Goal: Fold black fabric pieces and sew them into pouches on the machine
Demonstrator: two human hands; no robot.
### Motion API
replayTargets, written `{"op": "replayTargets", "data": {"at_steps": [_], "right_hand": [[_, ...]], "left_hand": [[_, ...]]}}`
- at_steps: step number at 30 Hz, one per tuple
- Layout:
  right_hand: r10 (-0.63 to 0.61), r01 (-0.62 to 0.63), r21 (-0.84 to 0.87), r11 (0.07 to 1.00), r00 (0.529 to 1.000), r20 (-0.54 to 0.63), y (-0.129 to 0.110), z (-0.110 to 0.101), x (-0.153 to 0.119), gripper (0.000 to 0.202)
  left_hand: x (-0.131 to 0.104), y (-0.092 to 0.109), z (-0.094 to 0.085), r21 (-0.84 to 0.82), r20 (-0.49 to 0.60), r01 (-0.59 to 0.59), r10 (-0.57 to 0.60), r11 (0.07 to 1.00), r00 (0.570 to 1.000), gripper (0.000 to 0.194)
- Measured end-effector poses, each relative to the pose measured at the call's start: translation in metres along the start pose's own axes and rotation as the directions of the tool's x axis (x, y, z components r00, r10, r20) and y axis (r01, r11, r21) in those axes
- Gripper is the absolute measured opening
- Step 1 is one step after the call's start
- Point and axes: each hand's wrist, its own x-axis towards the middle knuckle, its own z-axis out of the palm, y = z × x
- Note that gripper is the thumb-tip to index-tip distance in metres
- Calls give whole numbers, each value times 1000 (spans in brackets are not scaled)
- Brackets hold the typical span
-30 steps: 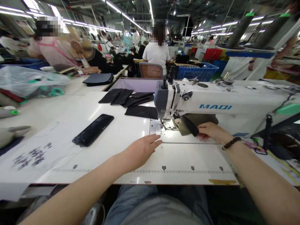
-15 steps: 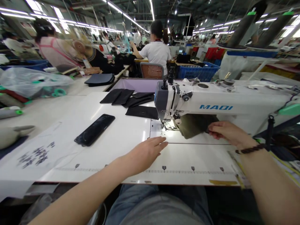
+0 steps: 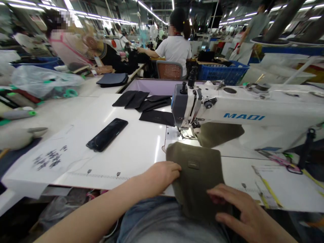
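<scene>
An olive-green fabric piece [image 3: 196,170] with a small tab lies at the table's front edge, below the needle of the white MAQI sewing machine [image 3: 240,111]. My left hand [image 3: 162,175] grips its left edge with curled fingers. My right hand [image 3: 243,212] rests flat on its lower right part, over my lap. A second olive fabric piece [image 3: 220,133] sits under the machine arm beside the presser foot [image 3: 187,135].
A black phone [image 3: 107,134] lies on the white table [image 3: 126,155] to the left. Black fabric pieces [image 3: 146,106] are stacked behind it. A printed sheet [image 3: 48,158] sits at the left edge. Other people work at tables behind, near a blue crate [image 3: 222,74].
My right hand left the fabric under the machine arm and came down to the front edge. Both hands now hold an olive piece there, and the view has shifted forward.
</scene>
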Motion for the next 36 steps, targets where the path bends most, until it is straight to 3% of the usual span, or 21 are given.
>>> {"op": "replayTargets", "data": {"at_steps": [1,4,7,10,13,16,20,23,26,29,31,34,36], "right_hand": [[-26,25,-48,999,999,-30,6,-2,2,47],[-174,183,-110,977,981,89,16,-4,20,75],[-278,289,-112,951,955,108,10,-4,49,60],[-304,307,-64,950,951,53,5,-5,73,38],[-199,199,-15,980,979,-54,7,-6,83,25],[-58,65,41,997,986,-155,10,-5,83,25],[162,-126,149,981,951,-263,10,0,87,24],[282,-250,135,959,900,-333,9,6,92,22],[309,-278,135,951,850,-427,10,14,94,32],[263,-242,108,964,818,-512,11,22,93,56],[180,-197,24,980,828,-532,11,24,93,52],[14,-85,-117,990,860,-510,12,25,92,32],[-47,-47,-176,983,869,-493,12,24,92,26]], "left_hand": [[-19,-8,-5,-90,-56,75,-80,993,995,18],[-63,-27,-15,-327,-159,220,-283,919,946,16],[-79,-35,-16,-453,-210,241,-366,858,907,14],[-78,-37,-14,-439,-187,224,-332,870,924,14],[-73,-39,-18,-334,-140,248,-308,909,941,15],[-67,-41,-24,-281,-108,334,-376,900,920,19],[-56,-47,-25,-324,-203,350,-426,879,882,19],[-45,-52,-18,-391,-289,395,-518,831,805,18],[-39,-55,-7,-384,-319,533,-650,754,690,9],[-39,-54,2,-412,-350,590,-719,694,601,45],[-42,-52,5,-408,-369,576,-705,708,605,56],[-45,-49,7,-337,-407,524,-623,782,667,30],[-46,-48,7,-315,-415,514,-603,798,682,21]]}}
